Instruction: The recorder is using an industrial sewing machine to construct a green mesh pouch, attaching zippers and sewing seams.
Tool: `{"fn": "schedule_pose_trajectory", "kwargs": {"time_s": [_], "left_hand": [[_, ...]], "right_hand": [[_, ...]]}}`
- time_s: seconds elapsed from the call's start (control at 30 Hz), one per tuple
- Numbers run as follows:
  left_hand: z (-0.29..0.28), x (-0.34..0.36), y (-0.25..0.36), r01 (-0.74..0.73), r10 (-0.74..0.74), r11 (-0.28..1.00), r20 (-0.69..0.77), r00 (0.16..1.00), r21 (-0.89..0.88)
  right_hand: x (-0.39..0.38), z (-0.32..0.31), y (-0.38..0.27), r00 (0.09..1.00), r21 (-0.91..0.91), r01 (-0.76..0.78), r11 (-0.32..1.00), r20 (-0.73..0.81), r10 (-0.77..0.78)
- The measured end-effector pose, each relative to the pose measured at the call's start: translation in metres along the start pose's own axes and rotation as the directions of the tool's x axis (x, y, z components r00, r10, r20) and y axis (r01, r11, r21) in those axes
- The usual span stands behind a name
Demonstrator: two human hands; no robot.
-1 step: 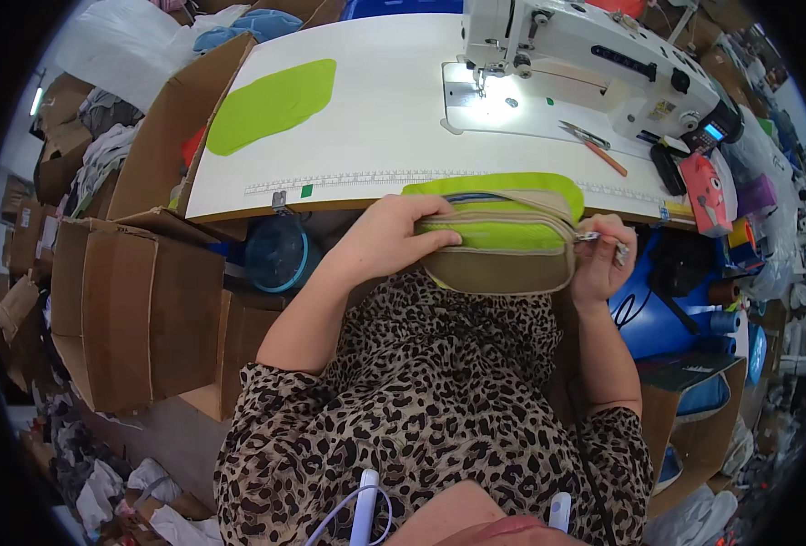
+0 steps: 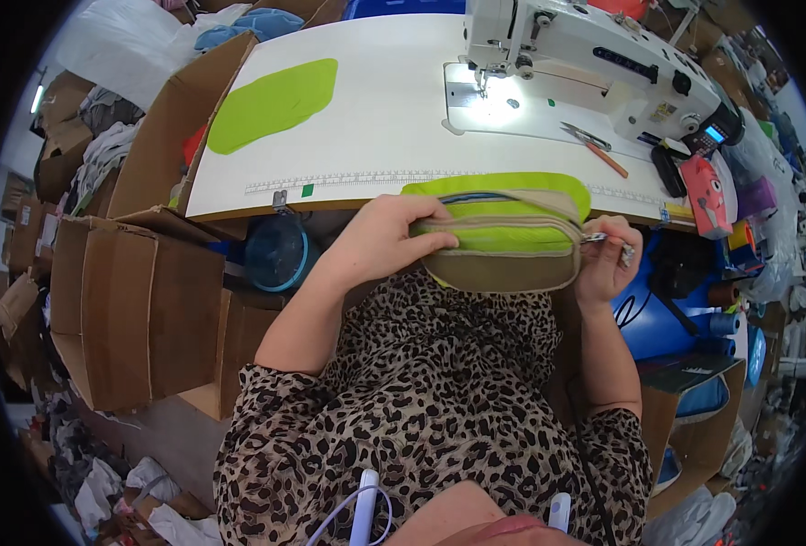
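A lime-green and olive zippered pouch (image 2: 503, 264) is held up at the front edge of the white table. My left hand (image 2: 389, 238) grips its left end, with the thumb lying on the near face and the fingers behind. At the pouch's right end, my right hand (image 2: 606, 264) pinches a small silvery metal piece (image 2: 596, 237) beside the zip tape (image 2: 512, 221). More of something shiny shows between those fingers, too small to make out. A flat lime-green fabric panel (image 2: 275, 105) with rounded corners lies on the table at the left.
A white sewing machine (image 2: 594, 55) with a lit needle area stands at the back right. Thread snips (image 2: 587, 136) and an orange-handled tool (image 2: 608, 157) lie before it. A ruler strip (image 2: 348, 179) runs along the table's front edge. Cardboard boxes (image 2: 139, 318) stand at the left.
My right hand has shifted slightly to the right, and the right end of the pouch has stretched that way with it. My left hand keeps its grip almost unmoved.
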State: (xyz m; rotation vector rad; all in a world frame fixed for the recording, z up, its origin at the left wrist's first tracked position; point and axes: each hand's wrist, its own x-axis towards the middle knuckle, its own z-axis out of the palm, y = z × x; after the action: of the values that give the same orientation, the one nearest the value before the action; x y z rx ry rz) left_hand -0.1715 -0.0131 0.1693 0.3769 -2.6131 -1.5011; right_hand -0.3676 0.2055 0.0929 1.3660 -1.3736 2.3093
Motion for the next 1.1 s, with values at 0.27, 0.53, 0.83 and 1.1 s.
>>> {"fn": "schedule_pose_trajectory", "kwargs": {"time_s": [0.27,0.53,0.83,1.1], "left_hand": [[-0.016,-0.006,-0.018,-0.42,0.437,0.876,-0.021,0.899,0.238],[-0.003,-0.011,-0.007,-0.461,0.467,0.882,-0.294,0.834,0.093],[0.08,-0.03,-0.037,-0.168,0.325,0.691,0.094,0.941,-0.703],[0.079,-0.005,-0.066,-0.106,-0.396,0.084,-0.131,0.909,-0.991]], "right_hand": [[-0.007,-0.002,0.005,0.992,-0.008,-0.084,0.996,-0.093,0.083],[-0.007,0.022,-0.011,0.998,-0.083,0.066,0.994,-0.007,-0.067],[0.048,0.088,-0.007,0.927,0.185,-0.11,0.977,-0.336,0.168],[-0.011,0.106,0.015,0.908,-0.257,0.013,0.966,0.408,0.096]]}}
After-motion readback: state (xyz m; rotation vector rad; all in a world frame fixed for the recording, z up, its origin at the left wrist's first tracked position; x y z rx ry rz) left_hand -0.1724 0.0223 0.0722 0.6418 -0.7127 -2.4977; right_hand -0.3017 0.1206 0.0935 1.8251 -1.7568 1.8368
